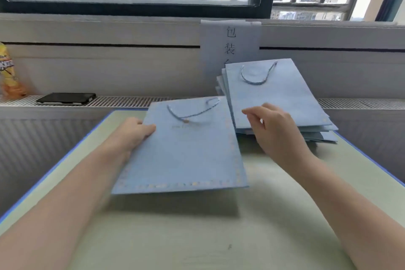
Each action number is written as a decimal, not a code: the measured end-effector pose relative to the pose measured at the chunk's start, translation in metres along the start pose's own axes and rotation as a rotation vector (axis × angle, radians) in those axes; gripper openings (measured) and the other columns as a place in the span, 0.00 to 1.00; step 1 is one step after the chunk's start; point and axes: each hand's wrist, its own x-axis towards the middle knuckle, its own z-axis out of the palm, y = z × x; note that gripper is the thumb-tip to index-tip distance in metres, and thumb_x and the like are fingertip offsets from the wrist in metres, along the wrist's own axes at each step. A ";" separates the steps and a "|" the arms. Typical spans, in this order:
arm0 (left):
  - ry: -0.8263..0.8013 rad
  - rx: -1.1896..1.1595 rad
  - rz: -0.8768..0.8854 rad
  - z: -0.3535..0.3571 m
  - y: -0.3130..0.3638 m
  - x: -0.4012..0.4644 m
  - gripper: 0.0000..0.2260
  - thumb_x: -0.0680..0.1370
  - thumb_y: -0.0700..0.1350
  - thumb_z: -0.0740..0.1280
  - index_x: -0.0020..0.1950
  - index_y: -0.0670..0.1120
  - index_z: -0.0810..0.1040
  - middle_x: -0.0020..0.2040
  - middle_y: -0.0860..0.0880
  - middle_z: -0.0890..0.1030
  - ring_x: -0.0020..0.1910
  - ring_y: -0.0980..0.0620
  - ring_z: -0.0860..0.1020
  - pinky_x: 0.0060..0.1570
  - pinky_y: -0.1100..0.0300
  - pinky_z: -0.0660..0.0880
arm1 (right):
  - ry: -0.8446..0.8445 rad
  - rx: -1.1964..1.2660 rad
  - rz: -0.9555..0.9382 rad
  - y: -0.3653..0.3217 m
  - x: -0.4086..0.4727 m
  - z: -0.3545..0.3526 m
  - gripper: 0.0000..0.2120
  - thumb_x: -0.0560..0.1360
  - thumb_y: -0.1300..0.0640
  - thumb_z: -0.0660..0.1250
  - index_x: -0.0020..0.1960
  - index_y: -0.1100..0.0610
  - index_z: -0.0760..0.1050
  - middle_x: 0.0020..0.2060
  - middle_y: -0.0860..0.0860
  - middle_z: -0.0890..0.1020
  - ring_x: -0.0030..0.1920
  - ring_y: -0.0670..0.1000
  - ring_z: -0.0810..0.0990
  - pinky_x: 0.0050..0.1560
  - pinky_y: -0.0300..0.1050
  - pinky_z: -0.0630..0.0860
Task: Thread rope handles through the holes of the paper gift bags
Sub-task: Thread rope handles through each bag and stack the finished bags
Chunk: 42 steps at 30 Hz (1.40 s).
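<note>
A flat light-blue paper gift bag (182,149) is held tilted a little above the table, its blue rope handle (192,112) lying across its top. My left hand (133,133) grips the bag's left edge, thumb on top. My right hand (274,129) hovers to the right of it with fingers loosely spread, holding nothing, in front of a stack of several blue gift bags (285,103). The top bag of the stack carries a blue rope handle (257,74).
The pale green table (197,237) has blue edges. Behind it runs a radiator ledge with a black phone (65,98) and a yellow snack packet (9,72). A white paper sign (230,44) hangs on the wall behind the stack.
</note>
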 end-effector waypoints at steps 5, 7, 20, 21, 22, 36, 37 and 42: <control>0.174 0.350 0.027 -0.014 -0.011 0.015 0.08 0.76 0.38 0.62 0.47 0.34 0.77 0.43 0.37 0.81 0.35 0.44 0.80 0.33 0.59 0.73 | -0.319 -0.335 0.065 0.027 0.005 -0.009 0.33 0.76 0.44 0.64 0.76 0.53 0.56 0.73 0.52 0.61 0.72 0.53 0.56 0.70 0.49 0.58; 0.210 0.437 0.040 -0.013 -0.014 0.017 0.10 0.75 0.40 0.62 0.50 0.36 0.77 0.47 0.36 0.81 0.43 0.39 0.81 0.40 0.55 0.74 | -0.405 -0.446 0.049 0.032 0.000 -0.003 0.33 0.76 0.41 0.61 0.76 0.50 0.54 0.74 0.49 0.57 0.73 0.52 0.55 0.70 0.47 0.53; 0.261 0.877 0.063 0.009 -0.017 0.003 0.09 0.80 0.46 0.56 0.54 0.41 0.63 0.46 0.44 0.75 0.47 0.42 0.73 0.41 0.55 0.66 | -0.054 -0.425 -0.107 0.043 0.002 0.003 0.07 0.74 0.61 0.69 0.50 0.54 0.82 0.48 0.51 0.83 0.49 0.58 0.80 0.48 0.50 0.69; 0.277 0.914 0.075 0.010 -0.017 0.001 0.08 0.80 0.46 0.56 0.54 0.42 0.63 0.51 0.43 0.75 0.50 0.41 0.72 0.43 0.55 0.66 | -0.032 -0.442 -0.132 0.044 0.002 0.004 0.06 0.73 0.63 0.70 0.46 0.55 0.82 0.43 0.51 0.84 0.44 0.58 0.80 0.44 0.49 0.69; 0.288 0.944 0.084 0.011 -0.016 -0.001 0.08 0.80 0.46 0.55 0.55 0.42 0.64 0.54 0.42 0.74 0.54 0.41 0.71 0.45 0.54 0.65 | -0.011 -0.457 -0.139 0.045 0.002 0.006 0.06 0.71 0.66 0.71 0.43 0.55 0.81 0.39 0.51 0.83 0.40 0.58 0.80 0.41 0.47 0.69; 0.280 0.880 0.152 0.014 -0.020 0.006 0.14 0.80 0.46 0.56 0.64 0.43 0.69 0.62 0.45 0.74 0.60 0.43 0.71 0.48 0.56 0.64 | -0.228 -0.460 0.047 0.041 0.000 0.012 0.27 0.77 0.40 0.59 0.71 0.54 0.65 0.71 0.50 0.67 0.71 0.51 0.62 0.67 0.49 0.60; 0.281 0.868 0.159 0.014 -0.020 0.007 0.14 0.80 0.46 0.56 0.64 0.44 0.69 0.61 0.45 0.74 0.59 0.43 0.71 0.48 0.56 0.64 | -0.219 -0.475 0.027 0.039 0.000 0.012 0.27 0.76 0.40 0.59 0.69 0.53 0.66 0.69 0.49 0.68 0.70 0.51 0.64 0.66 0.48 0.61; 0.302 0.825 0.171 0.013 -0.021 0.009 0.14 0.80 0.46 0.57 0.64 0.45 0.71 0.59 0.46 0.76 0.58 0.44 0.72 0.51 0.54 0.68 | -0.157 -0.603 -0.099 0.034 -0.003 0.019 0.20 0.76 0.40 0.61 0.57 0.55 0.76 0.54 0.51 0.79 0.56 0.54 0.75 0.50 0.47 0.70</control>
